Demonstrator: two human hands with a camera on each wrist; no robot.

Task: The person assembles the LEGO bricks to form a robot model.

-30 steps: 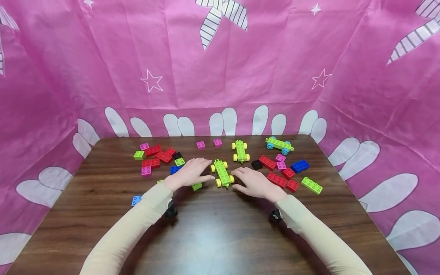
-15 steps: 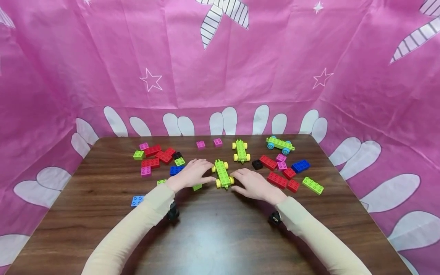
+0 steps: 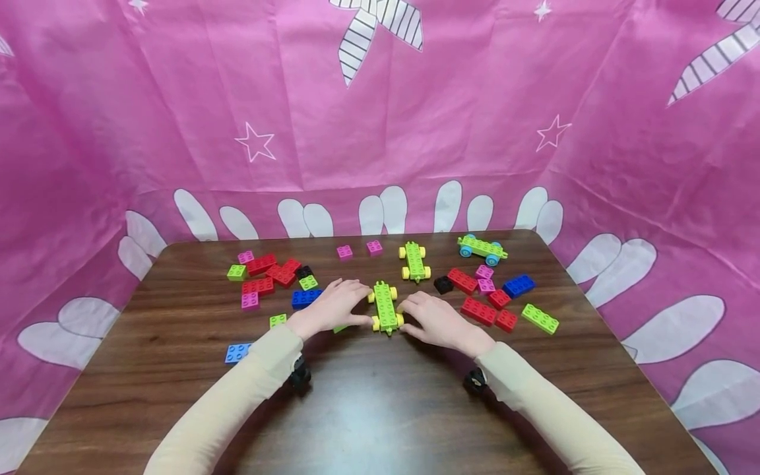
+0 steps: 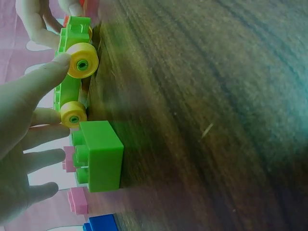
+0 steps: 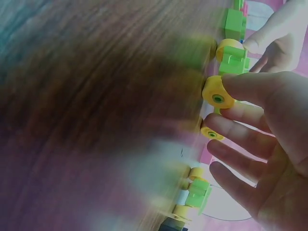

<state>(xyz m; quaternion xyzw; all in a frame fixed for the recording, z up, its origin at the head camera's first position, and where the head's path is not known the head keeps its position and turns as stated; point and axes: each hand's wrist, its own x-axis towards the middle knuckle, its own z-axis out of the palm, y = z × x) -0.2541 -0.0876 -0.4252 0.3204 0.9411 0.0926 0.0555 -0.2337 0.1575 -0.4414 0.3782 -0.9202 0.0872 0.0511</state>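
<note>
The car (image 3: 384, 309), green with yellow wheels, lies at the centre of the frame between the two hands. Against a second ago it sits slightly lower in the frame and straighter, its tilt mostly gone. The left hand (image 3: 334, 307) has come a little further right with it; its fingers are loosely extended, not wrapped round anything, and the left wrist view shows the thumb against the near left wheel (image 4: 83, 60). The right hand (image 3: 439, 320) has hardly shifted; its fingers are spread and fairly straight, with thumb and forefinger at the near right wheel (image 5: 217, 91) in the right wrist view. Less of the green brick (image 4: 103, 156) behind the left hand shows in the head view than before. The second car (image 3: 414, 262), above and right of centre, and the blue-wheeled car (image 3: 482, 248), upper right, stay put.
</note>
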